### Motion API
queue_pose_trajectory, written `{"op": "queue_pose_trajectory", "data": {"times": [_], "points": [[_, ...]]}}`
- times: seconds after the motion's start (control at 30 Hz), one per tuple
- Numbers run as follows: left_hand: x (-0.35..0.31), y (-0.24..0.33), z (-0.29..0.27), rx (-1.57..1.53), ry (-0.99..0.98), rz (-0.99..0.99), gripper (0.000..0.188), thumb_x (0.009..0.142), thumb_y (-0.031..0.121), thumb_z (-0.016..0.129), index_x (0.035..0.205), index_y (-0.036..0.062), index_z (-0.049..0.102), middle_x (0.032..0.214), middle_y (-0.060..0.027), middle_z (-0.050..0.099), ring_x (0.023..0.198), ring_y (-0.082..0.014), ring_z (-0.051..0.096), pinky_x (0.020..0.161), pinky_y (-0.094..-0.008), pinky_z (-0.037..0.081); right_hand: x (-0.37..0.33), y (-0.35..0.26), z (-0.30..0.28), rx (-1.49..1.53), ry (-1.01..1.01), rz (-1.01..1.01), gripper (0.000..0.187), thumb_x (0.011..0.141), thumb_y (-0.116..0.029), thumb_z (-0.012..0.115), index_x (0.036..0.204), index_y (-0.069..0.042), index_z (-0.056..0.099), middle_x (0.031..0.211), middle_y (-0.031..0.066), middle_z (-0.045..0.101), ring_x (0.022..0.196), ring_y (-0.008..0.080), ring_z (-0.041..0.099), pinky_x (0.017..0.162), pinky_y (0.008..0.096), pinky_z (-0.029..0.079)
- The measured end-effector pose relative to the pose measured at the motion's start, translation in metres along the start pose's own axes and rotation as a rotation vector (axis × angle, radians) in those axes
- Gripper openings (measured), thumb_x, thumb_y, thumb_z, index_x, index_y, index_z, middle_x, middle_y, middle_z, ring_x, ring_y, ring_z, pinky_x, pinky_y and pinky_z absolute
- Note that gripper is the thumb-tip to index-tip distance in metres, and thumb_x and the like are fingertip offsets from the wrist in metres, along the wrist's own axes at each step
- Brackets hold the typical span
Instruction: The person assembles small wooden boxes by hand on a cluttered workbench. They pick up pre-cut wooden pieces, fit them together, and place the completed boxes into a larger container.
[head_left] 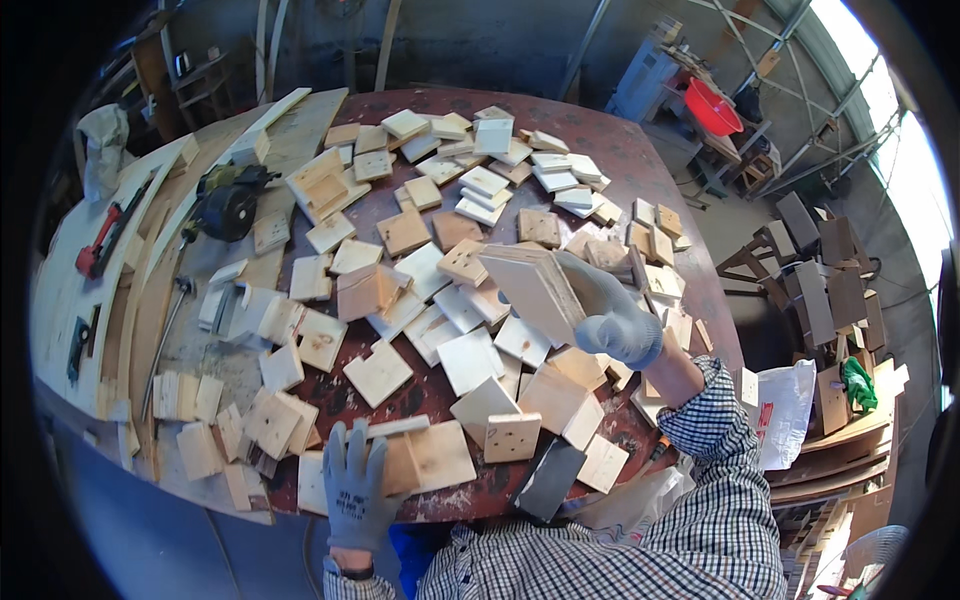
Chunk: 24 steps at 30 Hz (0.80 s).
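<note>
Raised over the right half of the table, my right hand (618, 320), in a grey work glove, grips a small stack of square wooden boards (530, 290) by its side. The layered edges of the stack face the camera. My left hand (358, 490), gloved the same way, lies with fingers stretched at the near table edge. It touches the pale wooden pieces there, beside a flat wooden block (443, 455); whether the fingers press on any piece is hidden. Between the hands lie several loose wooden blocks, among them a notched one (378, 374) and one with small holes (512, 437).
The dark red table (640, 160) is strewn with wooden blocks. Long planks (215, 170) on the left carry a black-and-green power tool (230, 203) and a red-and-black tool (98, 245). A dark grey block (550, 480) lies near my body. At right stand a white sack (785, 405) and stacked wood.
</note>
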<state>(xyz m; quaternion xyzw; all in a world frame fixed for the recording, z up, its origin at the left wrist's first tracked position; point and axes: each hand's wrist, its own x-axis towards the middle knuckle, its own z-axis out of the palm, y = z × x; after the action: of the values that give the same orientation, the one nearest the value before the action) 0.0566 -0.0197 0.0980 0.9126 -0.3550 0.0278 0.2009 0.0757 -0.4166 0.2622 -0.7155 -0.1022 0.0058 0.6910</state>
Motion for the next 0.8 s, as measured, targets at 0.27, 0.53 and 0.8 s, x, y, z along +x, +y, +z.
{"op": "queue_pose_trajectory", "data": {"times": [0.27,0.53,0.8], "points": [[-0.032,0.004,-0.008,0.022,0.042,-0.164,0.108,0.075,0.037,0.089,0.161,0.0062,0.031,0.166,-0.0214,0.029,0.153,-0.0455,0.028,0.125,-0.0545,0.029,-0.077,0.038,0.157,-0.485,0.372,0.062,0.082,0.084,-0.038,0.082,0.146,0.003,0.049,0.127,0.0203,0.063,0.116,0.0306,0.062,0.101,0.0430,0.050],[-0.059,0.011,-0.001,-0.330,0.063,-0.349,0.100,0.085,0.015,0.080,0.163,-0.0002,0.019,0.166,-0.0277,0.027,0.154,-0.0434,0.027,0.127,-0.0486,0.028,-0.084,0.104,0.245,-1.200,0.343,0.024,0.096,0.066,-0.077,0.078,0.123,-0.003,0.057,0.102,0.0140,0.060,0.092,0.0306,0.061,0.078,0.0470,0.045],[-0.057,0.013,-0.003,-0.332,0.082,-0.186,0.099,0.085,0.013,0.076,0.164,0.0023,0.018,0.169,-0.0286,0.018,0.156,-0.0466,0.021,0.126,-0.0514,0.028,-0.081,0.144,0.262,-1.144,0.285,-0.046,0.073,0.082,-0.057,0.076,0.130,-0.004,0.058,0.110,0.0148,0.059,0.087,0.0309,0.066,0.071,0.0450,0.054]]}}
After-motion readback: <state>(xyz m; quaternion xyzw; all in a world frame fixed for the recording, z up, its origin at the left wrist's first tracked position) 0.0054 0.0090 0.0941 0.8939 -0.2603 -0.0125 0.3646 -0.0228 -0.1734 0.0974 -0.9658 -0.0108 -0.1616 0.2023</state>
